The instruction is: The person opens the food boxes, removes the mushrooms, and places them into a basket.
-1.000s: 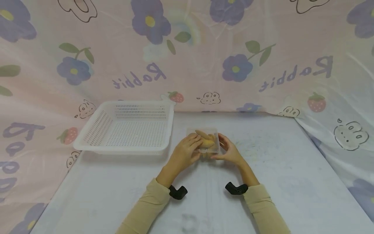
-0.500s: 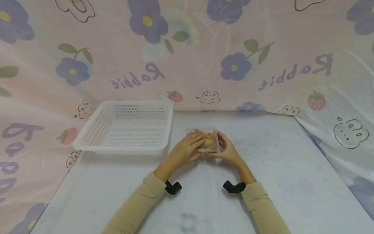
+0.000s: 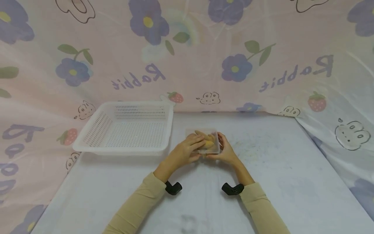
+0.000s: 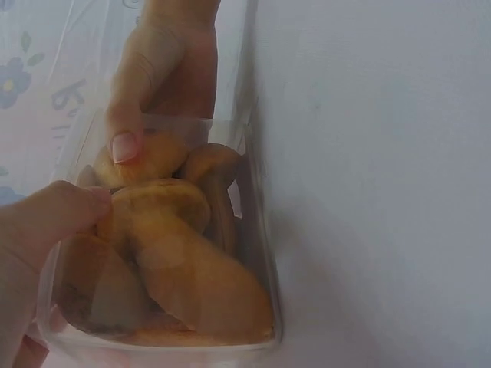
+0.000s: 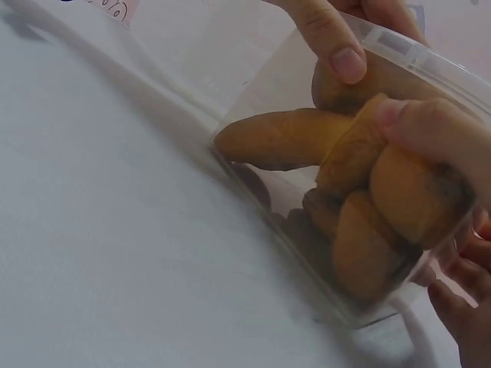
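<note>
A clear plastic box (image 3: pixel 216 143) sits at the middle of the table, with several brown-yellow mushrooms (image 3: pixel 208 143) inside. From the left side my left hand (image 3: pixel 184 151) grips the box, its fingers lying over the near-left part. My right hand (image 3: pixel 228 151) holds the opposite side, fingers round the right wall and thumb along the front. Through the clear wall the left wrist view shows one mushroom (image 4: pixel 203 276) with a thick stem, both thumbs close over the contents. In the right wrist view a long mushroom stem (image 5: pixel 280 138) points toward a box corner. Some fingers are hidden behind the box.
A white perforated plastic basket (image 3: pixel 122 149) stands at the left rear of the white-covered table (image 3: pixel 277 178). Behind it hangs a pink cloth (image 3: pixel 193 71) printed with flowers and rabbits. Black wrist-worn devices (image 3: pixel 173 188) stick out at both cuffs.
My right thumb and wrist have shifted slightly left along the box's front. My left forearm has swung a little left, its fingers reaching a bit further over the box. The box stays nearly in place.
</note>
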Available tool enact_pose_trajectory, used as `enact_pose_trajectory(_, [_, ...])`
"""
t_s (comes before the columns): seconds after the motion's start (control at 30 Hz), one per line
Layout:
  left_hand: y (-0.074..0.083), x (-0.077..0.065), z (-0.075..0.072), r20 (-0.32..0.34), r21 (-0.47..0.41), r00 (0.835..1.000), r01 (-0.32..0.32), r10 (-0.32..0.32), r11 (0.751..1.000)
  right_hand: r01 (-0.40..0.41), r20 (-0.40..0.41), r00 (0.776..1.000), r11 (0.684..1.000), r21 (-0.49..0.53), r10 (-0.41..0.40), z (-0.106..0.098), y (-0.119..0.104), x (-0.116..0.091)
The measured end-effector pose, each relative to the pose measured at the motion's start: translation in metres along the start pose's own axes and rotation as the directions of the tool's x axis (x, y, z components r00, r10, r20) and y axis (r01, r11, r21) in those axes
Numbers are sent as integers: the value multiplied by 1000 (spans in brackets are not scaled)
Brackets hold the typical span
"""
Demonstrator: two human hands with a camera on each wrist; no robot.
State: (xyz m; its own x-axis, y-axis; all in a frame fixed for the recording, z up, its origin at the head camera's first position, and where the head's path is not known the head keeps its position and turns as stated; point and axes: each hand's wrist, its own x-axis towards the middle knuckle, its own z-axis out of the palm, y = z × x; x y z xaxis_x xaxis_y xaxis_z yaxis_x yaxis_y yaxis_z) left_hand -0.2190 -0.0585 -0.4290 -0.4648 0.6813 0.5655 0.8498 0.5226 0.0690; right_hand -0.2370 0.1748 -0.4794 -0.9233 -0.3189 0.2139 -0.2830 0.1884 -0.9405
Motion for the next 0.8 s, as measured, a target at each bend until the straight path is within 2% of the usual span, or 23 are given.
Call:
enact_pose_trajectory(0.27, [1, 0, 1, -38, 10, 999, 4, -3, 1000, -20, 5, 1000, 1000, 18, 20, 2, -2, -2])
enact_pose_trajectory(0.53, [-1, 0, 4, -85, 26, 996, -22, 24, 999, 38, 66, 997, 999, 27, -40, -2, -2, -2])
enact_pose_trajectory(0.8, [-3, 1, 7, -116, 86, 990, -64, 74, 994, 48, 49, 998, 999, 8, -48, -1, -1, -4])
